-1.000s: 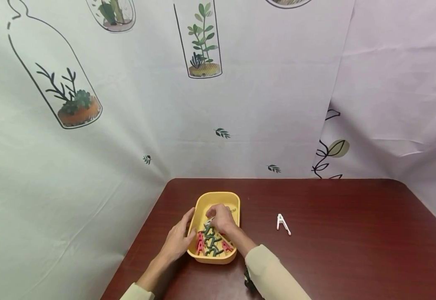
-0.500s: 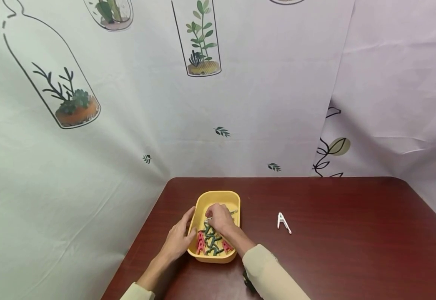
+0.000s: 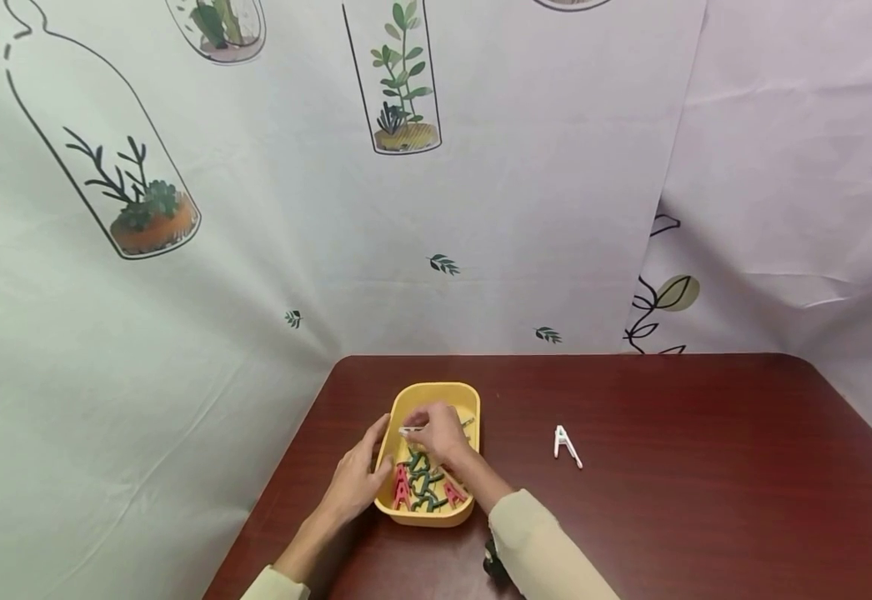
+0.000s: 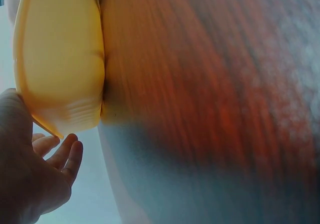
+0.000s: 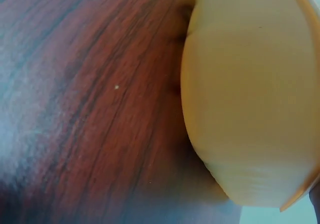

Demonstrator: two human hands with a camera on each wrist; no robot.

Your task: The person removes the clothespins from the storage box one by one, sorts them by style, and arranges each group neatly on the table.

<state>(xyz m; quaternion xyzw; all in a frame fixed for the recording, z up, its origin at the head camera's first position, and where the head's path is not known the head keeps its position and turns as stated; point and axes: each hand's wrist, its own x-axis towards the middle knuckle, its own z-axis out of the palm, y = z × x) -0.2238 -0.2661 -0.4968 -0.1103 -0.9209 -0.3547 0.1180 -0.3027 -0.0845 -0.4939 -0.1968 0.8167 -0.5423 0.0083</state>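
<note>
A yellow plastic basket [image 3: 426, 521] stands on the table's left part. It holds red clothespins [image 3: 402, 489] and several dark green clips [image 3: 423, 479]. My right hand [image 3: 442, 433] reaches inside and pinches a white clothespin [image 3: 410, 431], whose end sticks out left of the fingertips. My left hand [image 3: 353, 481] rests against the basket's left side, fingers and thumb spread along the rim. The left wrist view shows the left hand [image 4: 37, 174] at the basket's rim, its fingers loosely bent. In the right wrist view the basket's outer wall [image 5: 250, 94] hides most of the right hand.
A second white clothespin [image 3: 567, 447] lies on the dark red table [image 3: 669, 483], right of the basket. Beside the right sleeve a small black object [image 3: 493, 562] is partly hidden. A white printed cloth [image 3: 481, 200] hangs behind the table.
My right hand has lifted the white clothespin slightly from among the green clips, and its end now points left. The left hand and the basket have stayed in place.
</note>
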